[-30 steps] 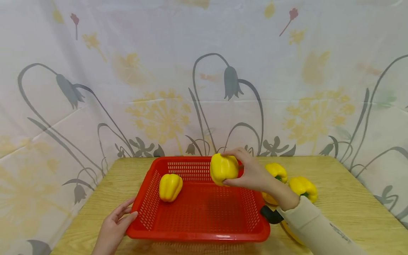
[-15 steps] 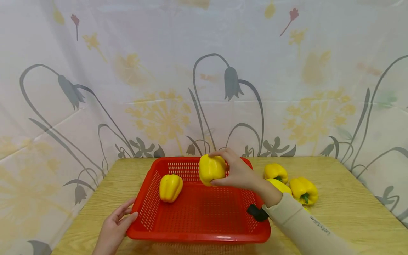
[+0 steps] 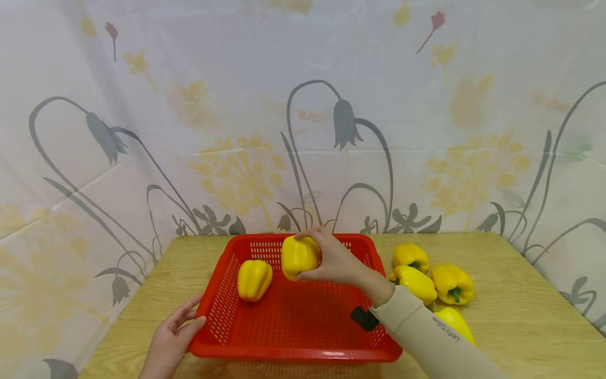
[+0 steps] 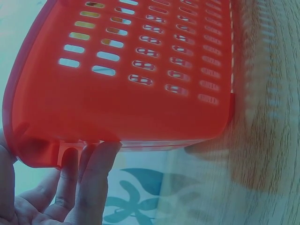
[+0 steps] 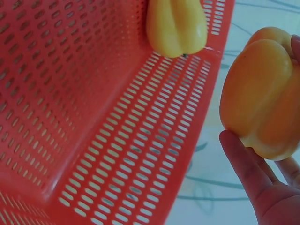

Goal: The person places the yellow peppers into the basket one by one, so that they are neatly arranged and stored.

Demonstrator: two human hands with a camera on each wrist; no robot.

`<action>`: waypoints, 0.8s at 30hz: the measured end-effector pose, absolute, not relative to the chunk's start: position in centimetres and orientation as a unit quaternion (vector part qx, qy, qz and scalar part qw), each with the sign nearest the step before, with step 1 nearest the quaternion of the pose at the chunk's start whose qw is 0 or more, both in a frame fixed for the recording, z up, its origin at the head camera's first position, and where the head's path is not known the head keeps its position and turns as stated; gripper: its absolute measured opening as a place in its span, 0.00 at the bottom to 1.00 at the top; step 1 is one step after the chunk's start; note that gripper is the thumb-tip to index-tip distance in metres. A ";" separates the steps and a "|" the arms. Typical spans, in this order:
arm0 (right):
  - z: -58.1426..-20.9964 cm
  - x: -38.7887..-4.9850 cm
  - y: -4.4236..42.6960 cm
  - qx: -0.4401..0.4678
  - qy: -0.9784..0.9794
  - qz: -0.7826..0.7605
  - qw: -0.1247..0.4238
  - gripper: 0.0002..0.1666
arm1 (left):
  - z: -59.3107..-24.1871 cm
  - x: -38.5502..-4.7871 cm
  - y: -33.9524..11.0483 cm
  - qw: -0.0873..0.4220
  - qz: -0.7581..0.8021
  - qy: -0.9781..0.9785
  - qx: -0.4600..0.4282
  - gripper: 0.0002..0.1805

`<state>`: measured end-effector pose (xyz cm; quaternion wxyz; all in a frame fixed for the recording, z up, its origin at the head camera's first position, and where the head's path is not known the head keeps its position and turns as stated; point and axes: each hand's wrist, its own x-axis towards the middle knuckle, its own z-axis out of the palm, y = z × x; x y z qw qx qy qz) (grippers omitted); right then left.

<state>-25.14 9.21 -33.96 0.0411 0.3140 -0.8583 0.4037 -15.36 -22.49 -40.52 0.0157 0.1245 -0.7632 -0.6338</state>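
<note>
A yellow bell pepper is held in my right hand, above the back part of a red plastic basket. Thumb and fingers grip it from its right side, as the right wrist view also shows. Another yellow bell pepper rests inside the basket at the left. My left hand holds the basket's left rim near the front corner, thumb on top. In the left wrist view its fingers touch the basket's outer side below the rim.
Several yellow bell peppers lie on the wooden table right of the basket, one partly hidden by my right sleeve. A black wrist strap shows at my right forearm. A flower-printed cloth hangs behind the table.
My right hand has moved left over the basket with the bell pepper, from the right side toward the middle. More peppers on the table are uncovered. The left hand has stayed put.
</note>
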 end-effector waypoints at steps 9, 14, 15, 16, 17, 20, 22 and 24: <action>-35.1 -26.3 7.8 0.296 -0.874 0.385 0.028 0.38 | -40.6 -15.3 -22.7 0.013 -0.626 -0.768 0.132 0.34; -35.7 -27.0 7.2 0.287 -0.875 0.389 0.025 0.39 | -40.6 -15.3 -22.6 0.015 -0.629 -0.767 0.129 0.33; -35.9 -27.2 7.1 0.285 -0.876 0.389 0.023 0.39 | -40.6 -15.3 -22.6 0.015 -0.630 -0.766 0.128 0.33; -36.0 -27.3 7.0 0.285 -0.876 0.389 0.020 0.40 | -40.6 -15.3 -22.6 0.015 -0.629 -0.766 0.128 0.33; -36.1 -27.4 6.9 0.284 -0.876 0.389 0.016 0.40 | -40.6 -15.3 -22.6 0.014 -0.628 -0.767 0.129 0.33; -36.4 -27.7 6.5 0.284 -0.879 0.382 0.004 0.39 | -40.5 -15.3 -22.6 0.016 -0.625 -0.769 0.129 0.33; -36.6 -27.8 6.3 0.285 -0.881 0.379 -0.001 0.39 | -40.5 -15.3 -22.5 0.019 -0.628 -0.768 0.127 0.33; -37.0 -28.0 6.1 0.285 -0.883 0.373 -0.007 0.39 | -40.5 -15.3 -22.5 0.020 -0.629 -0.767 0.125 0.33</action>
